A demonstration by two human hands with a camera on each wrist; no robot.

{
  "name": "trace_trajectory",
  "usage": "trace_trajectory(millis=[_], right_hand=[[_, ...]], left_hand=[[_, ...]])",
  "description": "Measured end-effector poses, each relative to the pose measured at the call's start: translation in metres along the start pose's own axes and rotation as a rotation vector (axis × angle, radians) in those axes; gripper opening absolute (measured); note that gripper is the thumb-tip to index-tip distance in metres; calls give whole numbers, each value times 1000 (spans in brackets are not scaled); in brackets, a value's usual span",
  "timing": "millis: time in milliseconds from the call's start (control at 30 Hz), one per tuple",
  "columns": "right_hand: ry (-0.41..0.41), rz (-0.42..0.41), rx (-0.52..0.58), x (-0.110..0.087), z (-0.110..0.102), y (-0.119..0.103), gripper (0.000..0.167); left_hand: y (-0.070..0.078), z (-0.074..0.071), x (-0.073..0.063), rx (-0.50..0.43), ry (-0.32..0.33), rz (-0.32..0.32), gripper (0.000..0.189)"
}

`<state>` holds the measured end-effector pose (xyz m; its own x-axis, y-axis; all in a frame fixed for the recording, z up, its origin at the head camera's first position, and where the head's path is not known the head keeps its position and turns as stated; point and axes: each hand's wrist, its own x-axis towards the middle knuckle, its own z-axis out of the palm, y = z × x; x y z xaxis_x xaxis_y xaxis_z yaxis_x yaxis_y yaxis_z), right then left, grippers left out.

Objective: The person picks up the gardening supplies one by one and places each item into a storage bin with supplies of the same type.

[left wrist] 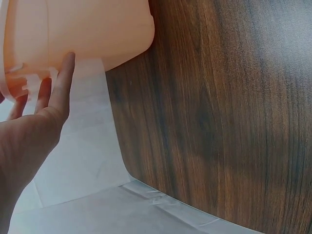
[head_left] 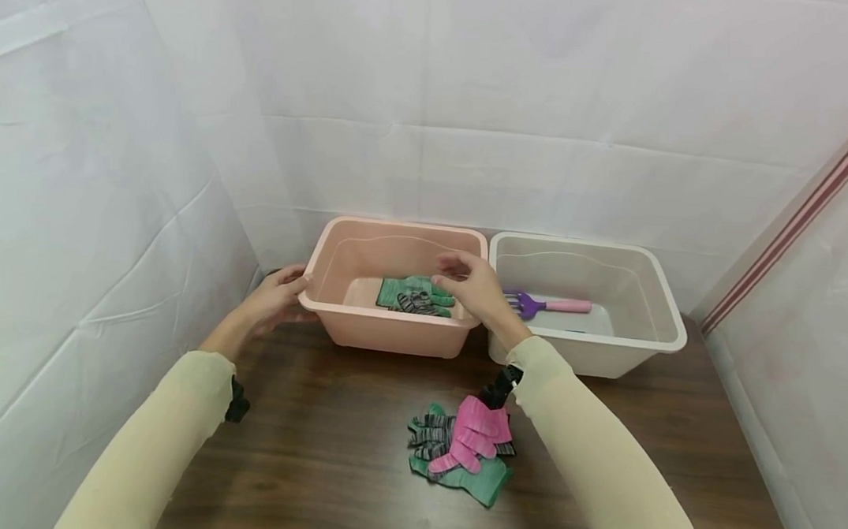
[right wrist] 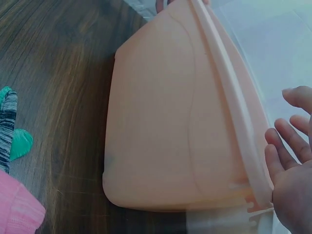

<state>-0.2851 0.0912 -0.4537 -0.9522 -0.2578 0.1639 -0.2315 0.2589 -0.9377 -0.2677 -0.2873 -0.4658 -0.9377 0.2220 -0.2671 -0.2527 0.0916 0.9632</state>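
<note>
My left hand holds the left end of a salmon-pink plastic bin, thumb at the rim and fingers along the outer wall. In the left wrist view, these fingers lie against the bin's side. Over the bin's right end hovers my right hand, fingers loosely bent and nothing in them; the right wrist view has this hand beside the rim. Inside the bin lies a green glove with a black-and-grey striped part. On the table, pink gloves lie across green and striped gloves.
A white plastic bin stands close against the pink one's right side. It contains a purple hand fork with a pink handle. White sheeting hangs behind and at both sides of the dark wooden table.
</note>
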Motion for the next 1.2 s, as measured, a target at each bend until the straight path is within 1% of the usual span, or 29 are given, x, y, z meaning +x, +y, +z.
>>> trace_trajectory(millis=[200, 367, 633, 867, 1000, 1200], right_hand=[[-49, -6, -25, -2, -6, -6, 42], [-117, -21, -51, -10, -13, -15, 43], [-196, -85, -78, -38, -26, -26, 41], [-242, -90, -112, -59, -34, -30, 43], [-258, -95, -154, -73, -36, -28, 43], [-267, -130, -192, -92, -39, -18, 42]], left_hand=[[0, -3, -2, 11, 2, 1, 61], [-1, -3, -3, 11, 2, -1, 62], [-2, -2, -3, 1, -2, -9, 63], [-1, -3, -4, 10, 2, -8, 64], [-3, -3, -4, 12, -3, -11, 64], [-6, -3, -4, 9, -1, -8, 64]])
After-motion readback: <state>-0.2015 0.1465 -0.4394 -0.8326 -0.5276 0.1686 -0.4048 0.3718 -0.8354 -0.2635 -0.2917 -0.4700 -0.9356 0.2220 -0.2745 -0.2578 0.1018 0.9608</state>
